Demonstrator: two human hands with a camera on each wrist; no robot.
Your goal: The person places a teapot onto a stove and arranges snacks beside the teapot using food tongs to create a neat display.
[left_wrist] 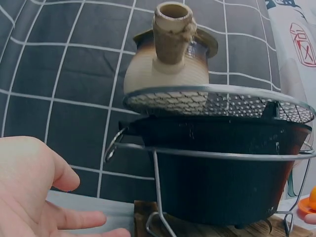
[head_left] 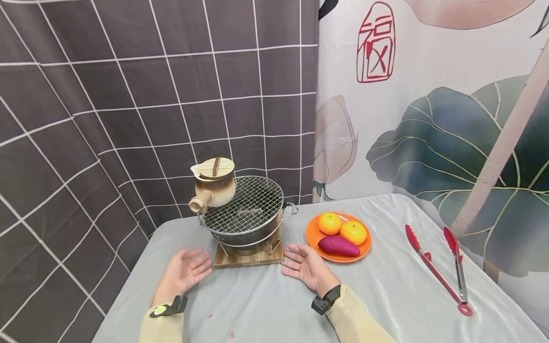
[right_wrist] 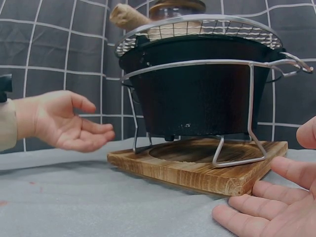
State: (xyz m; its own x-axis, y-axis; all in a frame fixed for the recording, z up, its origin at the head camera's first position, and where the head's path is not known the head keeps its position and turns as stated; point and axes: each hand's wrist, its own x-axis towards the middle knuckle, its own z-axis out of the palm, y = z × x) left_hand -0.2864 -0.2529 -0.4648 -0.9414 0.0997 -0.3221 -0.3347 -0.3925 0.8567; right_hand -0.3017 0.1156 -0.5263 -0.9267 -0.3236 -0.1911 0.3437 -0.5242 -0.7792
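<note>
Palm up and fingers extended, my left hand is held at the left of the wooden board, with nothing in it. My right hand is likewise palm up and bare, its fingertips close to the board's right corner. On the board stands a black charcoal grill in a wire stand, topped by a round wire mesh. A cream and brown clay teapot with a wooden lid sits on the mesh's left side, its stubby side handle pointing toward me.
Right of the grill, an orange plate holds two mandarins and a purple sweet potato. Red-tipped tongs lie spread at the far right of the cloth-covered table. A dark checked curtain hangs behind.
</note>
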